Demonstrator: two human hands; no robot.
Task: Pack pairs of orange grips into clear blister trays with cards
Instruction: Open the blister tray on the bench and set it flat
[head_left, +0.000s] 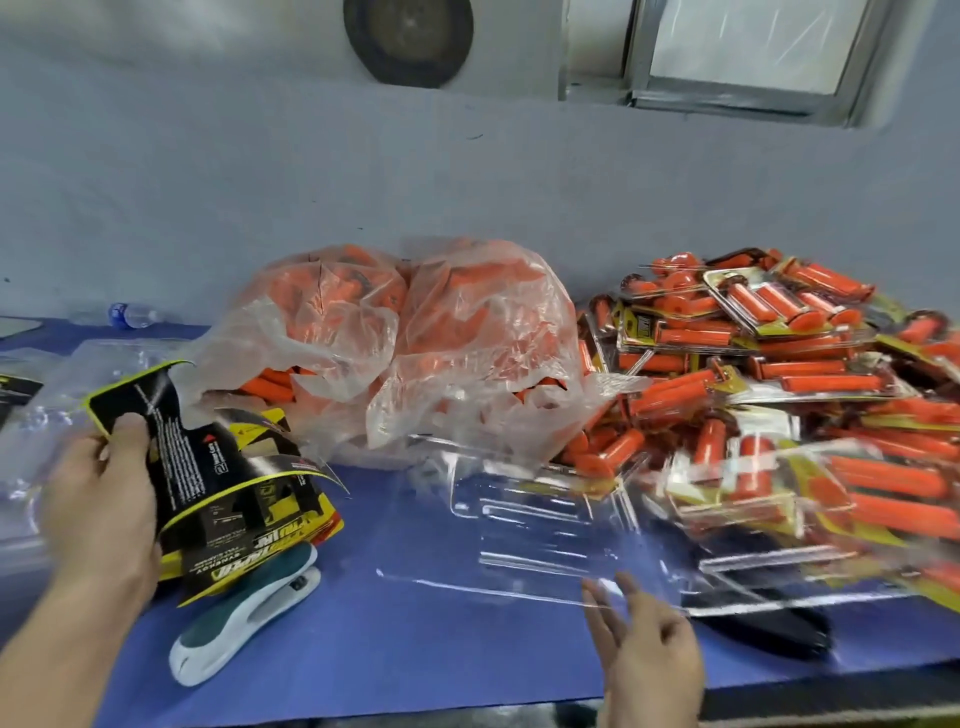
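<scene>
From the head camera: holds a black-and-yellow card (171, 415) in the left hand (104, 499), thumb clamped near its top edge, above the stack of cards (249, 525) beside a white-and-green stapler (244, 608). Holds the right hand (644, 644), fingers straight and apart, at the near edge of a clear blister tray (524, 525) lying flat on the blue table (415, 649); cannot tell whether touching. Behind the tray, loose orange grips (270, 387) in a plastic bag (415, 332); to its right, a pile of packed blisters (779, 364)

Left hand (104, 499), forearm extended, thumb and curled fingers pinching a card (171, 441); right hand (649, 654) well apart, fingers straight, palm facing the left hand.
</scene>
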